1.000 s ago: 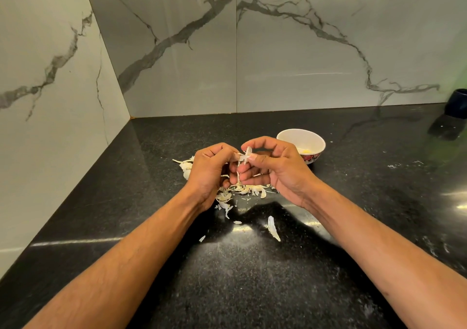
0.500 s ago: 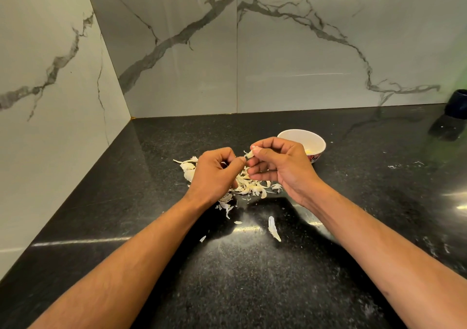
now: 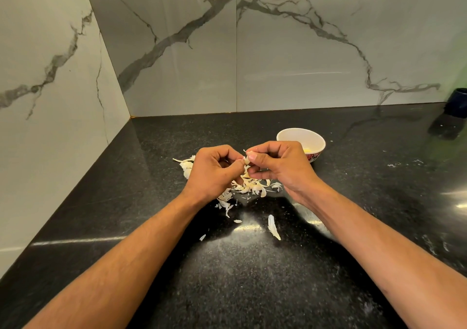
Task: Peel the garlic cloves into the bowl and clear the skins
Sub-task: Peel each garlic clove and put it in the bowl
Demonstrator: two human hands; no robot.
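Garlic clove [image 3: 246, 161]: one, pinched between two curled hands just left of the one bowl [image 3: 300, 139].
Left hand [image 3: 214, 171] and right hand [image 3: 278, 163] both grip it above the skins [image 3: 250, 188] heaped left of the bowl.

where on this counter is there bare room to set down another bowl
Bare black counter lies right of the white bowl, up to the dark object at the far right. More lies behind the bowl along the marble wall, and left of the skin pile. It is crowded under both hands and nearer, where stray skins lie.
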